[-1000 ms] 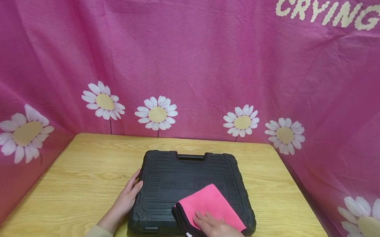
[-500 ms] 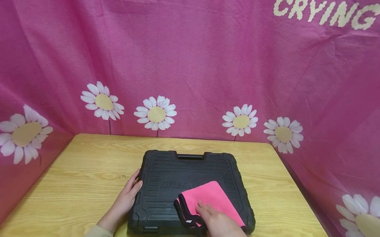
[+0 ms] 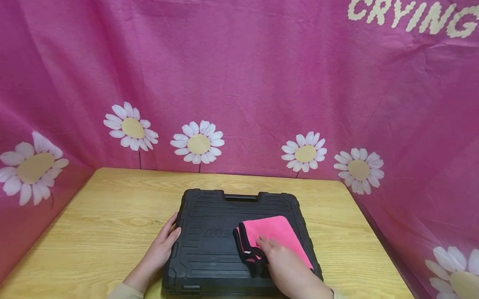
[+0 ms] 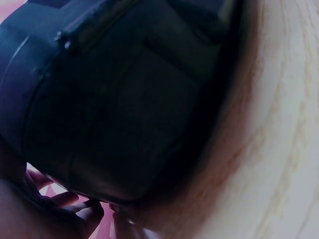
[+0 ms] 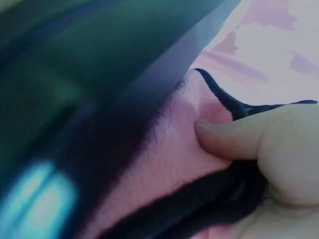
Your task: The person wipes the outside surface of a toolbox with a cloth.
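Note:
A black plastic tool case [image 3: 208, 249] with raised lettering lies flat, its handle at the far edge. Against its left side rests my left hand [image 3: 161, 243], fingers extended along the wall and the thumb by the edge; in the left wrist view the fingers [image 4: 75, 209] touch the case's dark side. My right hand [image 3: 288, 268] holds a folded pink cloth [image 3: 282, 230] with black trim on the right half of the lid. The right wrist view has the thumb [image 5: 219, 139] pressed on the cloth's underside near the black edging. Part of the lettering is covered by the cloth.
The case lies on a light wooden table [image 3: 122, 207]. Pink fabric [image 3: 242, 79] printed with white daisies stands along the table's back and sides.
My right hand and the cloth have slid away from me and slightly right across the lid, covering more of the lettering. The left hand and the case stay in place.

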Demonstrator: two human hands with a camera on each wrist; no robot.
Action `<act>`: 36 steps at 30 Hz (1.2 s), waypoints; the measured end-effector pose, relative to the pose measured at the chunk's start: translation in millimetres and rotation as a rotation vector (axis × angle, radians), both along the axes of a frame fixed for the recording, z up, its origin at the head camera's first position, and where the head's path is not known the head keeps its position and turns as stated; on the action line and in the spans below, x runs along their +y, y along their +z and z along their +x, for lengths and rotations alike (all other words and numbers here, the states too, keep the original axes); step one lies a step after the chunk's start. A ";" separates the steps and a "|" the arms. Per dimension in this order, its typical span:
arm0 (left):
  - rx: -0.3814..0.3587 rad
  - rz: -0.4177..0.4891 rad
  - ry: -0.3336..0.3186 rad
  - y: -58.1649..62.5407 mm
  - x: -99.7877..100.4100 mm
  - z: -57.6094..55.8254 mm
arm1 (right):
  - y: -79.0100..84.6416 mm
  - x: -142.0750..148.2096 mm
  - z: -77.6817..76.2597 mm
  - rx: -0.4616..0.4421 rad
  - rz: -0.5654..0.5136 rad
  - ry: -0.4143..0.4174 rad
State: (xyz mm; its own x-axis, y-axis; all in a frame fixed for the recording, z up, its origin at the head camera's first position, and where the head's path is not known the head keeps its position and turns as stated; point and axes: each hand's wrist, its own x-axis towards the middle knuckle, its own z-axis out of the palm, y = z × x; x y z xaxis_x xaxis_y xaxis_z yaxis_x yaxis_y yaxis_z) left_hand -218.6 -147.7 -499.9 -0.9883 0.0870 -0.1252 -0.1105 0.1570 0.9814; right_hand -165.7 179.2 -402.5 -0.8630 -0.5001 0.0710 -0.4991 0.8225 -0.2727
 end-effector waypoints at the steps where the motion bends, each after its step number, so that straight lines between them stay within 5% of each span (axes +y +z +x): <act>1: 0.003 0.006 -0.001 -0.1 0.4 0.1 | -3.4 -1.9 -5.3 -0.009 0.018 -0.031; 18: 0.011 -0.003 0.007 -0.9 -0.1 0.0 | 7.5 2.4 -57.4 -0.074 0.016 -0.112; 36: 0.022 -0.008 0.017 -3.5 0.3 -0.4 | 1.0 9.8 -108.0 0.039 0.113 -0.145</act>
State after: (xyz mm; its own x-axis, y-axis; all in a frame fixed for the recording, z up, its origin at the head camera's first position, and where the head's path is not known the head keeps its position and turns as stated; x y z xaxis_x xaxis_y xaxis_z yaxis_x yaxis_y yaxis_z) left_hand -219.0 -147.4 -503.3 -0.9922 0.0688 -0.1041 -0.0918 0.1632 0.9823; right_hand -273.7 189.0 -401.4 -0.9245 -0.3771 0.0557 -0.3811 0.9111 -0.1571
